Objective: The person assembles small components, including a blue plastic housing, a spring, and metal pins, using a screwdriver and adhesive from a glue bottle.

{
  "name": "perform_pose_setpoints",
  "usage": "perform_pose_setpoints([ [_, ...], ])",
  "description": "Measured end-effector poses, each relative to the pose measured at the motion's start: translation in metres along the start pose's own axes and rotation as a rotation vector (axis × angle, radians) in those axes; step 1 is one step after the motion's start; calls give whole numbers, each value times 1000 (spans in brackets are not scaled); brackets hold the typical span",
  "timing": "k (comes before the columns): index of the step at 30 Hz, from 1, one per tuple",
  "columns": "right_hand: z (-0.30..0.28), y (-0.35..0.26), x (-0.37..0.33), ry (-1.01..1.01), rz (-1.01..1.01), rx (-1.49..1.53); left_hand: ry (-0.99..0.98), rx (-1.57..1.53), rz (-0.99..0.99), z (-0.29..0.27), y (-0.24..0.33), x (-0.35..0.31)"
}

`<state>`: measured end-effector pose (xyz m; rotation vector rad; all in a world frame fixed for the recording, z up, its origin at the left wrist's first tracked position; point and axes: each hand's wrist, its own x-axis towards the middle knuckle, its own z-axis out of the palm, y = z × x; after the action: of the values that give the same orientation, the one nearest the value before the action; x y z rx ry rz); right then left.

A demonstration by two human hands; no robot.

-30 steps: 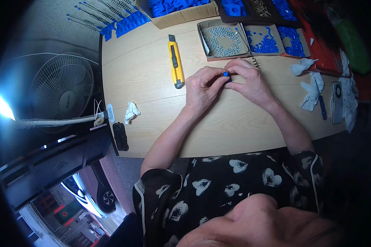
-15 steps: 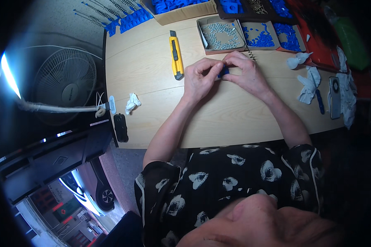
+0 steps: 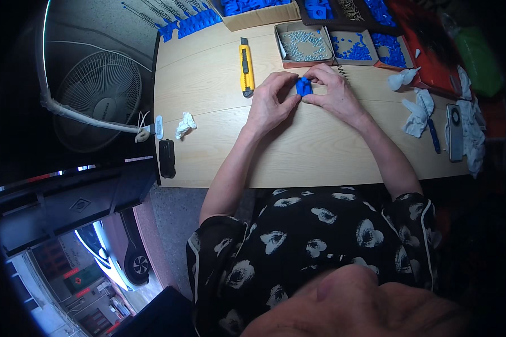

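Between my hands is a small blue plastic part [image 3: 303,87], squarish with a raised piece on top. My left hand [image 3: 272,101] pinches its left side with thumb and fingers. On the other side, my right hand [image 3: 334,95] grips it the same way, thumb at the near edge and fingers at the far edge. A dark coil spring [image 3: 343,73] shows just beyond my right hand; whether it touches the hand I cannot tell. To the left of my left hand lies a yellow utility knife [image 3: 246,67].
Past my hands stand a box of small shiny beads [image 3: 306,45], boxes of small blue pieces [image 3: 354,46] and a carton of blue parts [image 3: 258,19]. Rightward lie a white squeeze bottle [image 3: 402,80], crumpled tissues [image 3: 416,118], a blue pen-like tool [image 3: 433,136] and a phone [image 3: 454,132].
The blue part, mostly covered by my fingers before, now shows between my hands. My fingers have spread to its edges. The whole view has shifted slightly.
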<state>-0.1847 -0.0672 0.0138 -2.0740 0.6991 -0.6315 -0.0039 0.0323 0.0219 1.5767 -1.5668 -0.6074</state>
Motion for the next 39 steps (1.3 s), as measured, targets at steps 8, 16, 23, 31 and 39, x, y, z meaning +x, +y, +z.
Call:
perform_pose_setpoints([
  [8, 1, -8, 1, 99, 44, -7, 10, 15, 11, 2, -2, 0],
  [16, 14, 6, 3, 163, 38, 109, 28, 18, 15, 6, -3, 3],
  [23, 12, 2, 7, 182, -73, -50, 42, 10, 29, 5, -6, 4],
  [31, 15, 4, 6, 174, -4, 42, 39, -22, 7, 3, -4, 4],
  [39, 17, 5, 4, 174, -14, 44, 43, -11, 38, 3, -3, 2],
])
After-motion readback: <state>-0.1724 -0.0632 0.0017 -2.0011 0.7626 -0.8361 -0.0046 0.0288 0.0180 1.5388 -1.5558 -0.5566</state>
